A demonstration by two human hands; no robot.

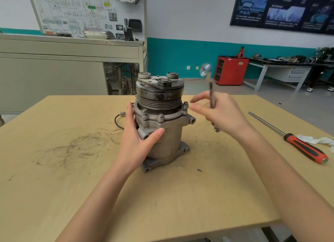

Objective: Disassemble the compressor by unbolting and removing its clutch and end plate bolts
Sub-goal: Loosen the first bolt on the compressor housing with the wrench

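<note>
Compressor [165, 126] upright; left hand [137, 138] grips its side, right hand [222, 113] alongside holds blurred wrench [210, 89].

- Your compressor [168, 133] has a dull silver-grey body, smudged darker in places.
- Its clutch [160, 94] is close to black, and you can see a band of fine parallel grooves running round the pulley.
- The wrench [211, 97] shows as blurred silver at the head with a darker shaft.
- The table [54, 133] before you is pale tan, with dark grey swirling scuffs on your left.
- The screwdriver [305, 148] has a red handle with black inlays and a bright steel shaft.
- The rag [315, 139] is white.
- Beyond, you have a red cabinet [232, 70] and a wall [180, 15] that is white above a teal band.
</note>
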